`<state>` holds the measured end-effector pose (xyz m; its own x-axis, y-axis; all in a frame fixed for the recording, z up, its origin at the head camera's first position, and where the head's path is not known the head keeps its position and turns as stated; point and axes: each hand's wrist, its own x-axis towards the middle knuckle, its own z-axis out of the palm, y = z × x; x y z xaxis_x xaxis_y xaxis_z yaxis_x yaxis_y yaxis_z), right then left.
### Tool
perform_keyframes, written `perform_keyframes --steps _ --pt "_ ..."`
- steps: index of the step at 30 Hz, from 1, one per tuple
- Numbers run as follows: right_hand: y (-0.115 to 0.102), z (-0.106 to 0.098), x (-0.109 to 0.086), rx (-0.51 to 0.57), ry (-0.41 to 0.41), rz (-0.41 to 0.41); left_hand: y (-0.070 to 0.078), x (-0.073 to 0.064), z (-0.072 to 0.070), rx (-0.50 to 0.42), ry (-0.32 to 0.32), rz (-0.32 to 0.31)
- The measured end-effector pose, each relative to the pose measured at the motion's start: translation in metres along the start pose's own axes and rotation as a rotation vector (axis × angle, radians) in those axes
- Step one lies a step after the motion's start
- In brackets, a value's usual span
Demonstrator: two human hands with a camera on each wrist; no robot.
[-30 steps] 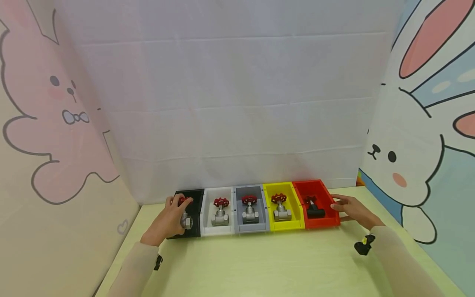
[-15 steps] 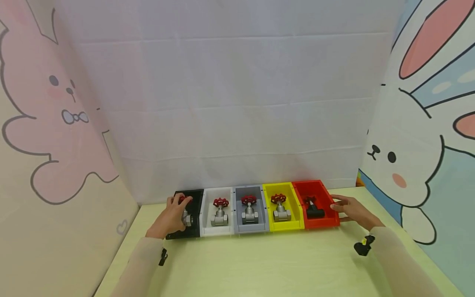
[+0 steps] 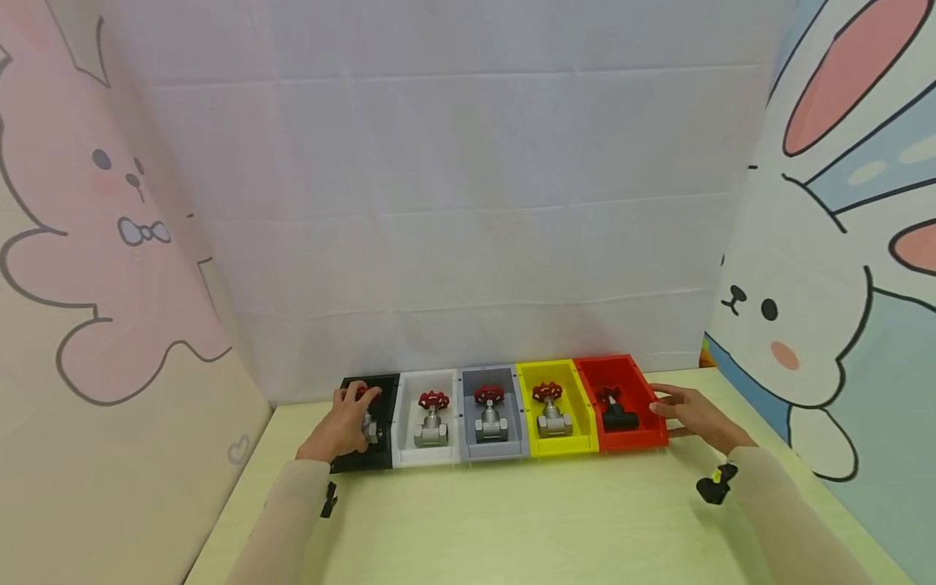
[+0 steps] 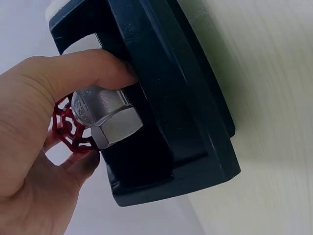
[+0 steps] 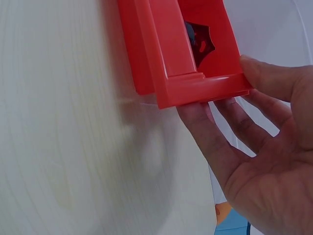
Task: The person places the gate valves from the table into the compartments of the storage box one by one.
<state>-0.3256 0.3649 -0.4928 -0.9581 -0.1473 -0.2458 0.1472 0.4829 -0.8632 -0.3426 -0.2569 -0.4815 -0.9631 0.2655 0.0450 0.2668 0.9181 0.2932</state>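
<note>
In the head view my left hand [image 3: 344, 422] reaches into the black bin [image 3: 362, 463] at the row's left end. It grips a gate valve [image 4: 105, 105] with a steel body and red handwheel [image 4: 68, 125]; the thumb crosses the body and fingers lie behind the wheel. That valve sits partly within the bin, partly covered by the hand. My right hand [image 3: 695, 416] pinches the side wall of the red bin [image 5: 171, 54], thumb on the rim and fingers against the outside. Inside that bin lies a black-bodied valve [image 3: 618, 416] with a dark red handwheel.
Between the end bins stand a white bin [image 3: 404, 455], a grey bin [image 3: 468, 452] and a yellow bin [image 3: 588, 445], each holding a steel valve with a red handwheel. A white cloth wall [image 3: 468, 268] rises behind the row on the pale table [image 3: 512, 520].
My left hand and forearm have shifted slightly right, and the gripped valve has moved a little farther back in the black bin. The right hand keeps its hold on the red bin.
</note>
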Motion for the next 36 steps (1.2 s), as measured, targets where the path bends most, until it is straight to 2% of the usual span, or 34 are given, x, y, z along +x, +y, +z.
perform_keyframes --steps 19,36 --pt "0.002 0.0 -0.001 -0.028 -0.007 -0.002 -0.004 0.007 0.011 -0.058 -0.045 -0.045" --pt "0.002 -0.001 -0.001 -0.026 -0.001 0.002 -0.008 0.014 0.022 -0.037 -0.096 -0.085"
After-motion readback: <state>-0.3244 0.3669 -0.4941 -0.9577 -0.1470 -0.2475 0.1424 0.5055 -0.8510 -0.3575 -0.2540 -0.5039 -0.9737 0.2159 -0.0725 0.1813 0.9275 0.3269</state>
